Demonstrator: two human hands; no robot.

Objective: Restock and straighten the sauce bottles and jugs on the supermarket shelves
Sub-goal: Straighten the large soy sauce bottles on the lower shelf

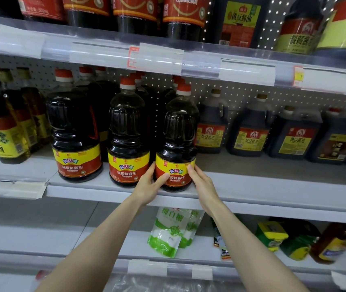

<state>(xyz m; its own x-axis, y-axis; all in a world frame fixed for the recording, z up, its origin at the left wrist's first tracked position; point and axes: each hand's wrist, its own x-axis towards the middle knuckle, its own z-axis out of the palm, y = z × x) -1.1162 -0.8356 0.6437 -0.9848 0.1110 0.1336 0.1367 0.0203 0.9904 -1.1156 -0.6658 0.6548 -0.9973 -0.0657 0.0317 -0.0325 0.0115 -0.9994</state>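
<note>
Clasped dark red-capped plastic sauce bottle (178,131) low with left hand (148,186) and right hand (203,184) fingers, risking toppling off grey shelf lip (273,200) beneath.

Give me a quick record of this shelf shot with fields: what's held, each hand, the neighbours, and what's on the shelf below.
held item: red-capped soy sauce bottle, upright at the middle shelf front edge
left hand: grips the bottle's label from its left side
right hand: grips the label from its right side
same row: two matching bottles to its left, upright
right of it: dark handled jugs, set further back
far left: yellow-labelled cooking wine bottles
shelf below: green-and-white bags
</note>
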